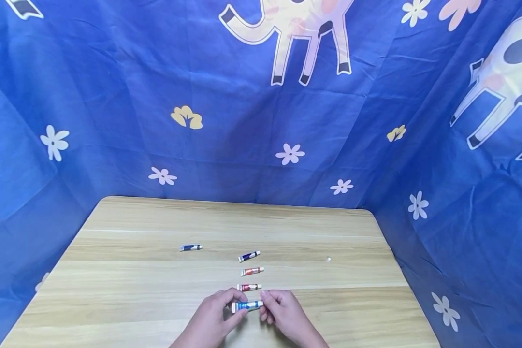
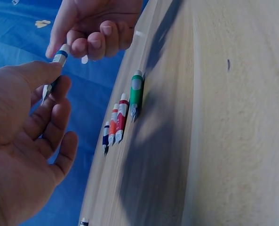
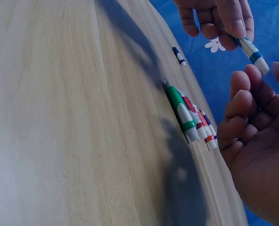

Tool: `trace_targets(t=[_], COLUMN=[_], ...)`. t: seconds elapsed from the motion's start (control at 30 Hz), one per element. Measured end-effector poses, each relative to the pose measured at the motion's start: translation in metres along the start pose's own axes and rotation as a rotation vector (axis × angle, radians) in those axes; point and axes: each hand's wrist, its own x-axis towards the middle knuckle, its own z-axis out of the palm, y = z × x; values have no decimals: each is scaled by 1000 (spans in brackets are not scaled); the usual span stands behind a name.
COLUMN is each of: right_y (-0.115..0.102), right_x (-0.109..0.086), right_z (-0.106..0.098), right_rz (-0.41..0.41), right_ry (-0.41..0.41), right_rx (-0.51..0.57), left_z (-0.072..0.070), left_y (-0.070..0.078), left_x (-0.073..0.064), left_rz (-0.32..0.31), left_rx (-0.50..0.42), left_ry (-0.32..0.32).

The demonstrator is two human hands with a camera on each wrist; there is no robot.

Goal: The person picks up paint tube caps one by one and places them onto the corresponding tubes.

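Observation:
My left hand (image 1: 213,311) pinches a blue paint tube (image 1: 249,305) between thumb and fingers, above the table. Its white cap (image 3: 261,65) points toward my right hand (image 1: 285,311). The right thumb and fingertips are close around the cap end, with a gap between them in the right wrist view; whether they touch it I cannot tell. Below lies a green paint tube (image 2: 136,92), mostly hidden by the held tube in the head view. Beyond it are a red tube (image 1: 249,287), an orange-red tube (image 1: 252,271) and a dark blue tube (image 1: 249,256), roughly in a column.
Another dark blue tube (image 1: 191,247) lies farther left on the wooden table (image 1: 135,290). A tiny whitish object (image 1: 328,259) sits to the right. Blue printed cloth (image 1: 243,121) hangs behind the table and along both sides.

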Motion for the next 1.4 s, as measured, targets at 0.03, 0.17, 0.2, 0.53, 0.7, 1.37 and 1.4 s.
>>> trace_targets(t=[0.03, 0.17, 0.2, 0.53, 0.7, 1.37, 1.4], right_y=[0, 1, 1, 1, 1, -1, -1], right_x=[0, -1, -1, -4, -3, -5, -5], right_z=[-1, -7, -8, -5, -3, 3, 3], right_rz=[-3, -68, -89, -230, -180, -82, -80], right_ry=[-11, -42, -47, 48, 80, -5, -5], right_rx=[16, 38, 35, -55, -70, -91, -96], left_z=[-1, -4, -5, -8, -8, 5, 6], left_y=[0, -1, -1, 1, 2, -1, 0], left_x=[0, 0, 0, 1, 1, -1, -2], left_rz=[-9, -62, -75, -82, -73, 310, 297], left_rx=[-2, -20, -26, -99, -101, 358, 380], left_ry=[-4, -17, -19, -38, -44, 263, 258])
